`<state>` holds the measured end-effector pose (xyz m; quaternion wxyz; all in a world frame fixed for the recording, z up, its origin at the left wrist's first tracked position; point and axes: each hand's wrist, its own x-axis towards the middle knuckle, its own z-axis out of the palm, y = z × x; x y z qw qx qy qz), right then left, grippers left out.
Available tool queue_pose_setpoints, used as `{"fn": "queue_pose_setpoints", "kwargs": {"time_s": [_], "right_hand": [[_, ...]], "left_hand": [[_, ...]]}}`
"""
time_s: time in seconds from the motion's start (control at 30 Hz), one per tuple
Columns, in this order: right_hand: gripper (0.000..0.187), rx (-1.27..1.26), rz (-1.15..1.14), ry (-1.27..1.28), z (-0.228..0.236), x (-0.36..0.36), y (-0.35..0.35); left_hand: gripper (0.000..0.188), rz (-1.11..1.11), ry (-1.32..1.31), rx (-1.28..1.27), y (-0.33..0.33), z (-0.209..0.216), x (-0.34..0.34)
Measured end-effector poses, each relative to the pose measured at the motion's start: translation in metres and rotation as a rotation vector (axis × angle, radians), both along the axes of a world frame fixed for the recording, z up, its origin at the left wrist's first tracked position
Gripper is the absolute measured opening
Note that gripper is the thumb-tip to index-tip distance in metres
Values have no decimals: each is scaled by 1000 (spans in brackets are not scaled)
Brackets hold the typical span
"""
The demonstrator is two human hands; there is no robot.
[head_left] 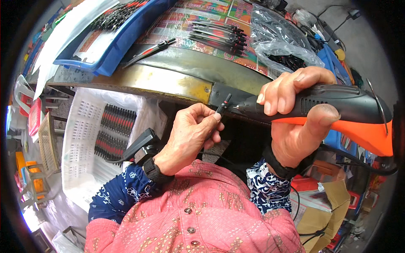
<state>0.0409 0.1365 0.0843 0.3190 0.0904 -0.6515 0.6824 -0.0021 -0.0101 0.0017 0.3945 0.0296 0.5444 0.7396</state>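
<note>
My left hand (192,128) is closed, pinching a slim black part (223,106) with a small red mark, tilted upward between thumb and fingers. Its lower end is hidden in the hand. My right hand (291,101) grips a black-and-orange electric screwdriver (337,99), fingers over the top and thumb raised along the near side. The driver lies nearly level, its bit (239,107) pointing left, close to the part; whether they touch I cannot tell. Both hands are in front of the metal bench edge (177,82). A single slim black-and-red piece (151,51) lies on the bench.
A blue tray (114,50) of black parts stands at the bench's left. Several slim pieces (219,36) lie in a row, with a clear plastic bag (282,36) beside them. Below left, a white basket (78,139) contains stacked black-and-red pieces. A cardboard box (337,211) stands lower right.
</note>
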Motion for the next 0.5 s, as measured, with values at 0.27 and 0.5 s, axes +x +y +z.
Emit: {"fn": "queue_pose_setpoints", "kwargs": {"time_s": [0.27,0.5], "right_hand": [[61,28,27,5,-2,-8,-3],[62,6,-6,-5,-5,-10,-5]], "left_hand": [[12,-2,-10,-23,4,0,0],[14,-4,8,-19,6,0,2]]}}
